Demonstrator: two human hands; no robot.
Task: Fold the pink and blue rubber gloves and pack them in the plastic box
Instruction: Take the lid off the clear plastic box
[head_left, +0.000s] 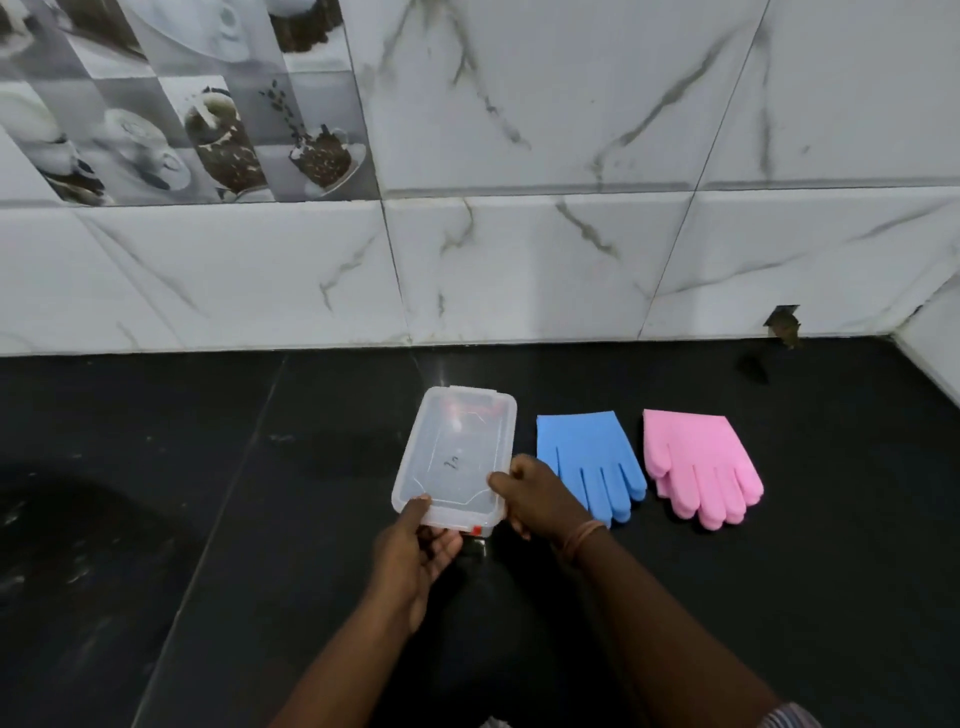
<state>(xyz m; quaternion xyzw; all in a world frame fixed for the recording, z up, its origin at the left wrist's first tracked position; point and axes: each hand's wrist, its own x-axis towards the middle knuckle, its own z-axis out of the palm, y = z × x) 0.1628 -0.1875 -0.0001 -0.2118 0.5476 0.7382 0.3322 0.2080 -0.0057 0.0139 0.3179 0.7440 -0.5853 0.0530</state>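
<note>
Sleeve: a bit of striped sleeve (795, 717) is showing at the bottom right edge, on the right arm.
Left hand: the left hand (415, 551) is reaching in from below and is gripping the near short end of the plastic box (454, 457); the thumb is lying on top of the lid near the corner, and the other fingers are curling under the box.
Right hand: the right hand (540, 499) is holding the right near edge of the same box, with the fingers bent closed around the rim; a thin bracelet (582, 540) is sitting on this wrist.
Plastic box: it is clear, with the lid on, and it is tilting a little, with the near end lifted between both hands; a small red clip (475, 530) is showing at the near corner. I cannot tell if the far end is touching the counter.
Blue gloves: the blue gloves (592, 462) are lying flat on the black counter (208, 519), just beside the box on its right, fingers pointing to the person; the right hand is partly covering their left edge.
Pink gloves: the pink gloves (701, 462) are lying flat just right of the blue ones, apart from them, fingers also pointing to the person.
Counter: it is dark and shiny and is reflecting the arms.
Wall: white marble tiles (519, 260) are standing behind the counter, with coffee-picture tiles (182, 104) at the upper left.
</note>
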